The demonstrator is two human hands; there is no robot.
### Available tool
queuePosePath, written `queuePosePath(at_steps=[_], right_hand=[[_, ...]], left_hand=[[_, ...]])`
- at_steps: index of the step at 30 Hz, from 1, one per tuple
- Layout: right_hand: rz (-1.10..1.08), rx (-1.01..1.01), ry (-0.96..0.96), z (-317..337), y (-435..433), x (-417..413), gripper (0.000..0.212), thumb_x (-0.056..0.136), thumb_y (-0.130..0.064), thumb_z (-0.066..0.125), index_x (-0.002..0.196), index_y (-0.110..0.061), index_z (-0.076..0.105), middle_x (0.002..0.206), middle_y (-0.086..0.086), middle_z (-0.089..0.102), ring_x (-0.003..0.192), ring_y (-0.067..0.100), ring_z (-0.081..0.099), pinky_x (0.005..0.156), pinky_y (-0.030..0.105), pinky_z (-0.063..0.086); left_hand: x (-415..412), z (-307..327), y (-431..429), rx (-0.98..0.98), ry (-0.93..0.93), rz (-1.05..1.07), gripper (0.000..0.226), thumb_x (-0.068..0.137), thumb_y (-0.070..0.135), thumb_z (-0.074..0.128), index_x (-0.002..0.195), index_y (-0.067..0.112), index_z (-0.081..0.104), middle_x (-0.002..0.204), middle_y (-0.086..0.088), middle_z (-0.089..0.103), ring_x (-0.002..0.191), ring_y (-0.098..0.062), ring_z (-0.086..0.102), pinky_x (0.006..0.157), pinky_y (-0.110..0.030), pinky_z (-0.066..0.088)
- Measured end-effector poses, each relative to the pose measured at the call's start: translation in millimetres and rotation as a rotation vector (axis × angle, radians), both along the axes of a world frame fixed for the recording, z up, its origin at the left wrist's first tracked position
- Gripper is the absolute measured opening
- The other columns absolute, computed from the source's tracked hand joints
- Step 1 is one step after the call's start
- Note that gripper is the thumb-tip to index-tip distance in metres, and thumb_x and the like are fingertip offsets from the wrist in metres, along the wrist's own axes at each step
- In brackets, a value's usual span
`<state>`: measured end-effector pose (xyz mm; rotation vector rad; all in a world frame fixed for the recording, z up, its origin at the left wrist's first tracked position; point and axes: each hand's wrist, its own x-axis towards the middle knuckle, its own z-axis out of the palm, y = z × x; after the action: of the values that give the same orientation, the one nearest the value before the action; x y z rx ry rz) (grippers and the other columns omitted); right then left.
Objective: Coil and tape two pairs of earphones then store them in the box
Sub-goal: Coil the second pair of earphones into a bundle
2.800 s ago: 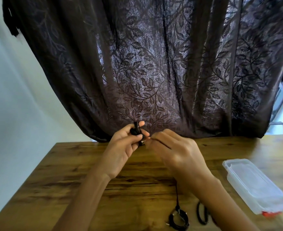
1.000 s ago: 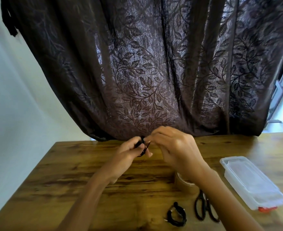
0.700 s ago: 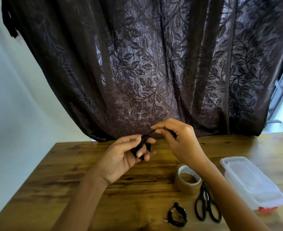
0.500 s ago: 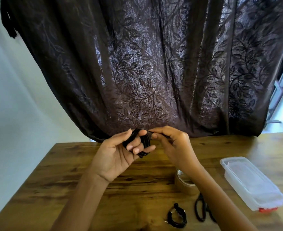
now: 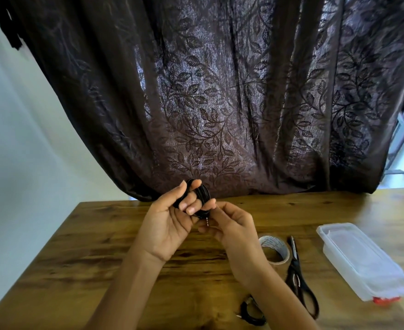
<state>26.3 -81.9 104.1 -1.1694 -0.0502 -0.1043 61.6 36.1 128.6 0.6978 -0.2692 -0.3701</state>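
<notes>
Print lines the inner core of the tape roll (image 5: pixel 276 248), too small to read; nothing else in view carries legible writing.

The left hand (image 5: pixel 170 225) is raised above the surface (image 5: pixel 101 258), palm turned toward the camera, forearm coming up from seven o'clock. Its fingers (image 5: pixel 191 201) are curled around a black coiled earphones bundle (image 5: pixel 202 194), the thumb pressed on the far side of the loops.

The right hand (image 5: pixel 232 232) sits just beside it at three o'clock, back of the hand upward, forearm rising from five o'clock. Its fingers (image 5: pixel 220 208) are bent, and thumb and forefinger pinch the cable end at the jack plug (image 5: pixel 207 221), whose metal tip points downward just beneath the coil.

The tape roll lies flat at four o'clock from the hands, partly behind the right wrist. Black scissors (image 5: pixel 298 279) lie just beside it, blades pointing away. A second coil of earphones (image 5: pixel 251 314) lies on the surface at six o'clock, near the lower edge. The clear plastic box (image 5: pixel 363 260), lid on, lies at four o'clock, well apart from the hands. A dark leaf-patterned curtain (image 5: pixel 220 91) hangs at twelve o'clock.
</notes>
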Motion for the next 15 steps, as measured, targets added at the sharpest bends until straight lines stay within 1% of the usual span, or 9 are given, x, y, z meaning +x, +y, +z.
queuePosePath(at_steps=[2, 3, 6, 8, 10, 13, 14, 15], right_hand=[[0.030, 0.082, 0.097, 0, -3, 0, 0.025, 0.094, -0.020, 0.049, 0.089, -0.002, 0.067, 0.083, 0.014, 0.069, 0.075, 0.020, 0.065, 0.069, 0.029, 0.055], [0.048, 0.116, 0.135, 0, -4, -1, 0.026, 0.093, -0.024, 0.052, 0.089, -0.002, 0.067, 0.081, 0.011, 0.069, 0.074, 0.019, 0.065, 0.069, 0.029, 0.055], [0.108, 0.115, 0.182, -5, -7, -1, 0.025, 0.082, -0.031, 0.063, 0.086, -0.006, 0.066, 0.080, 0.007, 0.068, 0.074, 0.017, 0.064, 0.070, 0.028, 0.055], [0.102, 0.107, 0.213, -9, -8, -1, 0.026, 0.071, -0.030, 0.069, 0.082, -0.007, 0.066, 0.083, 0.010, 0.066, 0.077, 0.019, 0.062, 0.072, 0.028, 0.055], [0.070, 0.126, 0.235, -14, -10, -1, 0.030, 0.064, -0.026, 0.071, 0.083, -0.003, 0.067, 0.084, 0.012, 0.065, 0.077, 0.019, 0.060, 0.070, 0.027, 0.056], [0.024, 0.117, 0.238, -19, -11, -4, 0.040, 0.062, -0.023, 0.070, 0.092, 0.003, 0.066, 0.083, 0.011, 0.068, 0.077, 0.019, 0.063, 0.068, 0.025, 0.056], [0.011, 0.115, 0.239, -21, -11, -4, 0.040, 0.064, -0.021, 0.070, 0.093, 0.005, 0.065, 0.082, 0.010, 0.069, 0.075, 0.018, 0.063, 0.067, 0.024, 0.056], [-0.001, 0.112, 0.242, -24, -11, -5, 0.036, 0.067, -0.018, 0.069, 0.094, 0.006, 0.064, 0.081, 0.010, 0.069, 0.073, 0.017, 0.064, 0.065, 0.023, 0.056]], left_hand=[[-1, -2, -1, 0.024, 0.036, 0.053, 0.026, 0.080, 0.018, 0.052, 0.077, 0.001, 0.071, 0.046, 0.004, 0.035, 0.041, -0.007, 0.040, 0.066, -0.030, 0.057], [-2, -4, -1, 0.030, 0.047, 0.067, 0.027, 0.082, 0.017, 0.048, 0.077, 0.002, 0.070, 0.046, 0.004, 0.035, 0.040, -0.006, 0.039, 0.064, -0.029, 0.057], [-3, -11, -1, 0.041, 0.077, 0.080, 0.025, 0.083, 0.017, 0.046, 0.079, 0.002, 0.066, 0.045, 0.005, 0.034, 0.040, -0.006, 0.038, 0.061, -0.027, 0.056], [-4, -17, -3, 0.057, 0.092, 0.069, 0.024, 0.083, 0.016, 0.045, 0.080, 0.002, 0.064, 0.045, 0.005, 0.033, 0.040, -0.007, 0.038, 0.059, -0.025, 0.055], [-6, -22, -4, 0.084, 0.098, 0.059, 0.023, 0.084, 0.016, 0.044, 0.083, 0.001, 0.062, 0.045, 0.005, 0.033, 0.040, -0.006, 0.037, 0.058, -0.025, 0.054], [-8, -27, -4, 0.126, 0.099, 0.046, 0.020, 0.082, 0.017, 0.046, 0.085, 0.002, 0.059, 0.046, 0.004, 0.034, 0.041, -0.007, 0.039, 0.058, -0.025, 0.054], [-9, -28, -4, 0.135, 0.101, 0.045, 0.019, 0.082, 0.017, 0.047, 0.084, 0.002, 0.059, 0.047, 0.003, 0.034, 0.042, -0.008, 0.040, 0.058, -0.025, 0.054], [-10, -29, -4, 0.144, 0.106, 0.050, 0.019, 0.083, 0.016, 0.046, 0.082, 0.002, 0.058, 0.048, 0.002, 0.035, 0.043, -0.009, 0.041, 0.059, -0.026, 0.055]])
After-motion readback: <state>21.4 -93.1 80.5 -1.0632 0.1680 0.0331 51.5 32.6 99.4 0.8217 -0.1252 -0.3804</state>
